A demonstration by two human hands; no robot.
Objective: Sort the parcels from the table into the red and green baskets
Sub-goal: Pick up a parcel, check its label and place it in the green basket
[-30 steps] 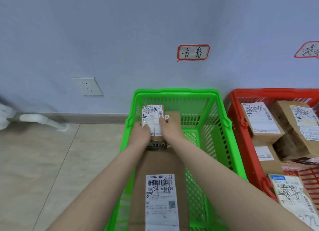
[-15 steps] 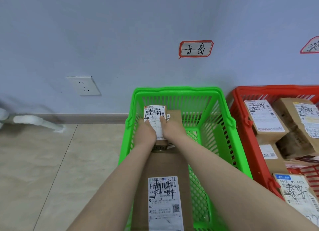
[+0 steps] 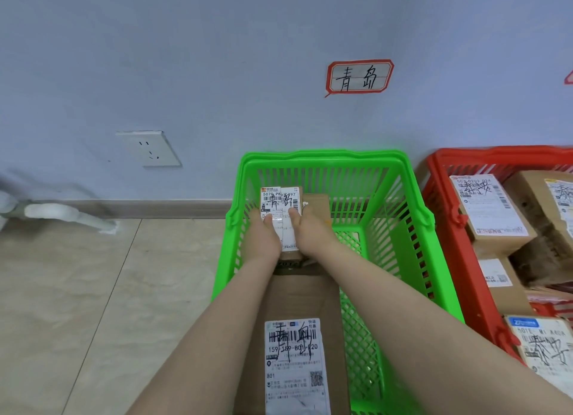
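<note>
Inside the green basket (image 3: pixel 400 204) my left hand (image 3: pixel 263 238) and my right hand (image 3: pixel 311 231) grip a small brown parcel (image 3: pixel 283 202) from both sides, thumbs on its white label. It sits low against the basket's far wall. A second small box (image 3: pixel 319 202) stands just right of it. A long brown parcel (image 3: pixel 297 337) with a white label lies in the near part of the basket, under my forearms. The red basket (image 3: pixel 446 216) at the right holds several labelled cardboard parcels (image 3: pixel 490 210).
Both baskets stand on a beige tiled floor against a blue wall. A red-framed paper sign (image 3: pixel 359 77) hangs above the green basket. A wall socket (image 3: pixel 148 148) and a white pipe (image 3: pixel 65 214) are at the left.
Both hands have lowered the small parcel deeper toward the basket's far wall. The view has shifted slightly to the left.
</note>
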